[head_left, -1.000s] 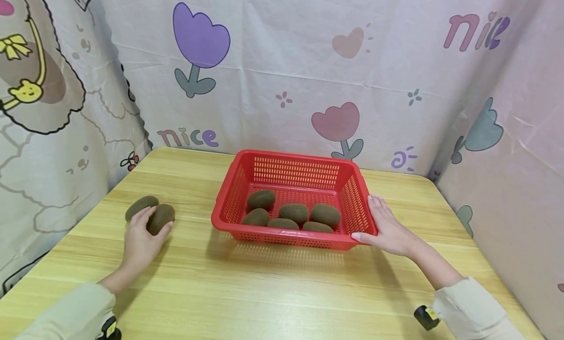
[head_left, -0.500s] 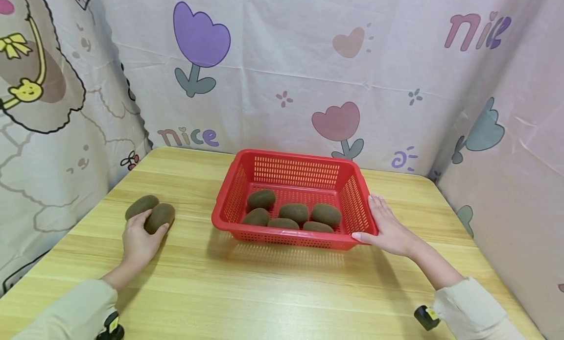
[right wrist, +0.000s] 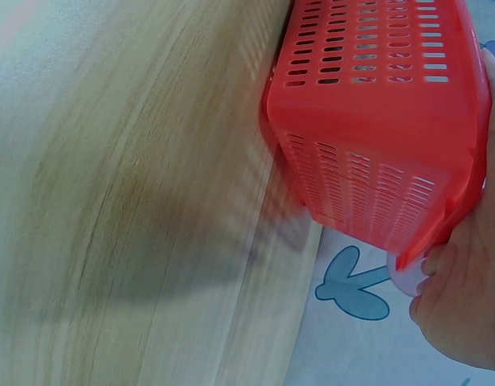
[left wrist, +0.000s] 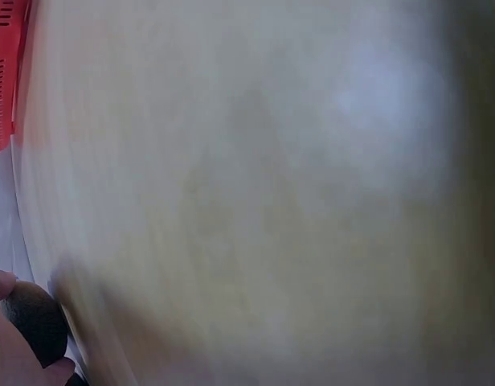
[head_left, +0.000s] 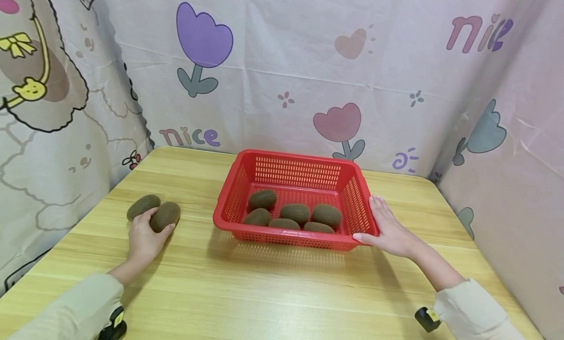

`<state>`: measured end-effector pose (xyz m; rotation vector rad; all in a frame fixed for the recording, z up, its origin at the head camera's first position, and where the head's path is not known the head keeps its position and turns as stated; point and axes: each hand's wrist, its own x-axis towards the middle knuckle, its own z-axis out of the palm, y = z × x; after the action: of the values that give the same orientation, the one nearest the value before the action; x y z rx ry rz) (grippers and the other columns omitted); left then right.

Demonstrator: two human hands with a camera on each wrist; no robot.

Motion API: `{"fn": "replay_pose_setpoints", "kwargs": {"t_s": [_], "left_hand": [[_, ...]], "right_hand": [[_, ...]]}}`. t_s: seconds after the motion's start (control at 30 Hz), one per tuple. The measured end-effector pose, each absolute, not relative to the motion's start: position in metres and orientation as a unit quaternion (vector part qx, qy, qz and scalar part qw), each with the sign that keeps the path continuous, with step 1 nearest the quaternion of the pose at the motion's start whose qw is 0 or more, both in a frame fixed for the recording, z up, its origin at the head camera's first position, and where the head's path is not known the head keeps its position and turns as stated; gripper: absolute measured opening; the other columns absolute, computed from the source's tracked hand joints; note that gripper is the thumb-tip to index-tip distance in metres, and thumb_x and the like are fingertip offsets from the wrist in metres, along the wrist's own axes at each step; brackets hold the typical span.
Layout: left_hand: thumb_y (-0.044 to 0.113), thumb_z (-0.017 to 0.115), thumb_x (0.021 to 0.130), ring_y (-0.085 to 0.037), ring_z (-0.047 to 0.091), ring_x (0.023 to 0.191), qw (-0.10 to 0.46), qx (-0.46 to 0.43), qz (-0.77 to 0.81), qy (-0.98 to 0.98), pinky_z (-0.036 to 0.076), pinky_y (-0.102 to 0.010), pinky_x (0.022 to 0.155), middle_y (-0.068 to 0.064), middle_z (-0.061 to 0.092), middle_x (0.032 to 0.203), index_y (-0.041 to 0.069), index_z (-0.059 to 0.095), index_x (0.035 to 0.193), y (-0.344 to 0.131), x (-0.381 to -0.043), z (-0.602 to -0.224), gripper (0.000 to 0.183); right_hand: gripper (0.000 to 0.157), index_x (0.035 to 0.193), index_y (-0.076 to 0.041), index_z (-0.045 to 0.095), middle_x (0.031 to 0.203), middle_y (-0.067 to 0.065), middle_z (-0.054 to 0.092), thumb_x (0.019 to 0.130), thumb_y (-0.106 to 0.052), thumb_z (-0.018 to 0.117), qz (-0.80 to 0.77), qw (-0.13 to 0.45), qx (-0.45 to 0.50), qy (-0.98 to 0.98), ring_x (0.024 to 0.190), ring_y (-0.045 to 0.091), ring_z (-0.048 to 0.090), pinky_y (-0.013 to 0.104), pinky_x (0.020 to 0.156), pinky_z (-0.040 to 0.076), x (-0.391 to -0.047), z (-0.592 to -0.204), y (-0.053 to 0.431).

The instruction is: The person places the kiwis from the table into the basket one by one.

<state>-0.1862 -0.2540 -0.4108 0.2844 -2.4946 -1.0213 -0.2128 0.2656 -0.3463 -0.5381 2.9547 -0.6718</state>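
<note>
While the left hand [head_left: 144, 241] is resting over the left side of the bench [head_left: 264, 291] in the head view, its fingers are grasping a brown kiwi [head_left: 167, 215], the thumb pressing on the near right side and the fingertips bending against the left. A second kiwi [head_left: 143, 207] is lying just beside it, on the left. Well apart to the right, a red basket [head_left: 304, 157] is standing near the middle of the bench and holding six more kiwis [head_left: 294, 213], most of them lying toward its near side. The right hand [head_left: 392, 237] is touching the basket's right end, its fingers lying nearly straight along the rim and its thumb spreading onto the near corner. Pale sleeves [head_left: 471, 303] are covering the forearms, and a printed cloth [head_left: 282, 51] is hanging behind the bench.

In the left wrist view, a blurred stretch of bench is filling most of the picture. At the lower left, the thumb and fingers are holding the kiwi between them; part of the basket is showing at the upper left.

In the right wrist view, the basket's slotted walls are filling the upper right, a shadow is falling across the bench, and the right hand is resting against the rim.
</note>
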Motion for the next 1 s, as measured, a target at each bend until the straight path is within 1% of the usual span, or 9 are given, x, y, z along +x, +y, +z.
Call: {"fn": "replay_pose_setpoints", "kwargs": {"t_s": [0.17, 0.33, 0.57, 0.73, 0.77, 0.8, 0.87, 0.93, 1.0], "left_hand": [[0.003, 0.069, 0.078, -0.052, 0.038, 0.115, 0.204, 0.101, -0.369, -0.901, 0.032, -0.061, 0.096, -0.039, 0.042, 0.124, -0.015, 0.044, 0.125, -0.252, -0.188, -0.411, 0.057], [0.003, 0.07, 0.077, -0.05, 0.042, 0.112, 0.217, 0.09, -0.366, -0.9, 0.035, -0.059, 0.093, -0.038, 0.046, 0.122, -0.015, 0.047, 0.123, -0.25, -0.188, -0.411, 0.055], [0.007, 0.071, 0.077, -0.049, 0.047, 0.107, 0.205, 0.09, -0.368, -0.903, 0.04, -0.058, 0.088, -0.038, 0.049, 0.117, -0.015, 0.049, 0.122, -0.246, -0.19, -0.41, 0.055], [0.008, 0.071, 0.077, -0.047, 0.051, 0.106, 0.201, 0.092, -0.377, -0.899, 0.045, -0.053, 0.085, -0.036, 0.054, 0.114, -0.014, 0.051, 0.12, -0.24, -0.193, -0.409, 0.052], [0.008, 0.072, 0.077, -0.046, 0.053, 0.105, 0.203, 0.092, -0.378, -0.899, 0.047, -0.05, 0.083, -0.036, 0.055, 0.113, -0.014, 0.052, 0.119, -0.239, -0.194, -0.409, 0.051], [0.009, 0.072, 0.076, -0.045, 0.055, 0.104, 0.208, 0.092, -0.378, -0.897, 0.049, -0.042, 0.081, -0.035, 0.057, 0.112, -0.013, 0.054, 0.118, -0.238, -0.194, -0.409, 0.051], [0.009, 0.073, 0.075, -0.044, 0.058, 0.102, 0.213, 0.09, -0.381, -0.895, 0.049, -0.024, 0.074, -0.034, 0.058, 0.111, -0.012, 0.056, 0.116, -0.236, -0.196, -0.409, 0.049], [0.01, 0.073, 0.075, -0.043, 0.06, 0.1, 0.211, 0.09, -0.392, -0.891, 0.042, -0.009, 0.065, -0.033, 0.059, 0.111, -0.011, 0.057, 0.115, -0.234, -0.197, -0.408, 0.048], [0.011, 0.073, 0.076, -0.042, 0.06, 0.101, 0.203, 0.091, -0.408, -0.886, 0.034, 0.0, 0.06, -0.032, 0.059, 0.113, -0.01, 0.057, 0.117, -0.232, -0.199, -0.406, 0.048]], "right_hand": [[0.108, 0.147, 0.002, 0.002, 0.153, 0.025, 0.007, 0.078, -0.054, 0.063, -0.22, 0.035, -0.172, 0.96, 0.139, 0.045, 0.005, 0.069, 0.103, 0.022, -0.213, -0.347, 0.266], [0.108, 0.147, 0.002, 0.002, 0.153, 0.025, 0.008, 0.078, -0.055, 0.063, -0.221, 0.035, -0.172, 0.959, 0.139, 0.045, 0.005, 0.069, 0.103, 0.023, -0.213, -0.347, 0.266], [0.108, 0.147, 0.002, 0.002, 0.152, 0.025, 0.009, 0.078, -0.054, 0.063, -0.222, 0.034, -0.173, 0.959, 0.139, 0.044, 0.006, 0.069, 0.102, 0.025, -0.213, -0.347, 0.266], [0.109, 0.147, 0.002, 0.002, 0.152, 0.025, 0.01, 0.078, -0.055, 0.063, -0.22, 0.032, -0.173, 0.96, 0.138, 0.044, 0.007, 0.069, 0.102, 0.026, -0.213, -0.347, 0.266], [0.109, 0.147, 0.002, 0.002, 0.152, 0.025, 0.01, 0.078, -0.055, 0.063, -0.22, 0.032, -0.173, 0.96, 0.138, 0.044, 0.007, 0.069, 0.102, 0.026, -0.213, -0.347, 0.266], [0.109, 0.147, 0.002, 0.002, 0.152, 0.025, 0.01, 0.078, -0.055, 0.063, -0.219, 0.032, -0.173, 0.96, 0.138, 0.044, 0.007, 0.069, 0.102, 0.025, -0.213, -0.347, 0.266], [0.109, 0.148, 0.002, 0.002, 0.153, 0.025, 0.009, 0.078, -0.055, 0.063, -0.22, 0.034, -0.172, 0.96, 0.139, 0.045, 0.006, 0.069, 0.102, 0.024, -0.213, -0.347, 0.266], [0.109, 0.148, 0.001, 0.001, 0.153, 0.025, 0.008, 0.078, -0.055, 0.063, -0.22, 0.035, -0.171, 0.96, 0.139, 0.045, 0.006, 0.069, 0.102, 0.023, -0.213, -0.346, 0.266], [0.109, 0.148, 0.001, 0.001, 0.153, 0.025, 0.008, 0.078, -0.055, 0.062, -0.221, 0.036, -0.171, 0.96, 0.139, 0.045, 0.006, 0.069, 0.102, 0.023, -0.213, -0.346, 0.266]]}}
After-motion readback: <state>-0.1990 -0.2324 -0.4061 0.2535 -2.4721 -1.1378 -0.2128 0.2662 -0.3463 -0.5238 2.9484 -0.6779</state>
